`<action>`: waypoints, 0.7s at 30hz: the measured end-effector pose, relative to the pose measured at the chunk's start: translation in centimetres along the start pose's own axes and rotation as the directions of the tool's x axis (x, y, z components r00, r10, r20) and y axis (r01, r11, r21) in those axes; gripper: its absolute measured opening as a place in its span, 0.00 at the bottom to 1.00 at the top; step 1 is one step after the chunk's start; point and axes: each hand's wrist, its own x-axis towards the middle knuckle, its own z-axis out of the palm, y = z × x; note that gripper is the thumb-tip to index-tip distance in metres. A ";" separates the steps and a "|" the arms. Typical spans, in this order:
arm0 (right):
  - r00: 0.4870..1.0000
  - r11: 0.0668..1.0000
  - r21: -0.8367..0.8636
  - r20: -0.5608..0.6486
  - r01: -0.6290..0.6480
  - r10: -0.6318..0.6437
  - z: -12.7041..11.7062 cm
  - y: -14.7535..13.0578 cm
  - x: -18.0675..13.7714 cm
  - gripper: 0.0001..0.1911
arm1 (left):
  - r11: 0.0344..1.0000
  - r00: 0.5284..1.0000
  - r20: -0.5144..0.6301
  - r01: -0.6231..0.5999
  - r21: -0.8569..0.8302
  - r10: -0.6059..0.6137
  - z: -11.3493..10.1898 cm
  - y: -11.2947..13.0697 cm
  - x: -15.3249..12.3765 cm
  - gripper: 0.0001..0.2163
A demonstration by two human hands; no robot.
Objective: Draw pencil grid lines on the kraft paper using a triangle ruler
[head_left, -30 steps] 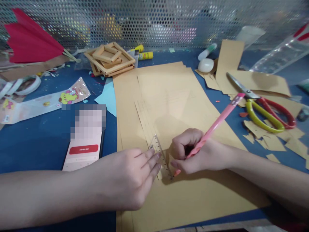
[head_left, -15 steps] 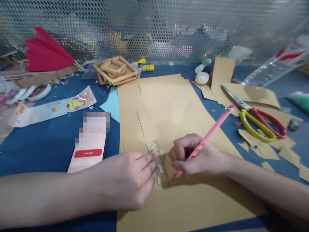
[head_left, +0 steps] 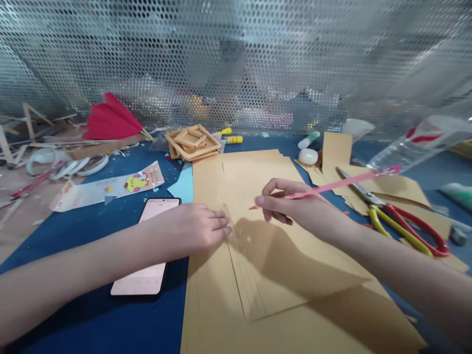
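And here's the pink pencil [head_left: 342,183], right in the middle of my head view, slanting over the brown paper [head_left: 214,300] with its tip pointing left, near the transparent ruler [head_left: 236,235]. My right hand [head_left: 295,201] has it clamped between thumb and fingers, good firm hold there! Over to my left hand [head_left: 201,227]: fingers together, tips on the ruler, palm down over the sheets; whether it grips or merely presses, I can't tell. The ruler is blurred, and thin pencil lines run along the top sheet below it. Just left, under my forearm, there's a smartphone [head_left: 142,280] with a lit screen on the blue surface [head_left: 155,324]. Out right, scissors [head_left: 398,228] with one red and one yellow handle lie across brown scraps. Farther back, tan square frames [head_left: 201,153] sit stacked beside a yellow glue stick [head_left: 234,140], before a perforated panel [head_left: 258,73].
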 end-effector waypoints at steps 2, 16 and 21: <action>0.996 0.996 -0.049 -0.046 0.076 -0.078 -0.1 -0.3 1.6 0.17 | 1.000 1.000 0.006 0.009 -0.004 -0.009 0.2 -0.7 0.0 0.11; 0.978 0.979 0.121 -0.151 0.163 -0.144 1.7 3.8 5.9 0.12 | 0.997 0.999 0.028 0.031 -0.071 -0.029 2.0 -2.8 0.4 0.12; 0.981 0.982 0.118 -0.150 0.144 -0.126 1.7 3.7 6.0 0.11 | 0.997 1.000 0.022 0.016 -0.076 -0.014 2.4 -3.1 0.9 0.13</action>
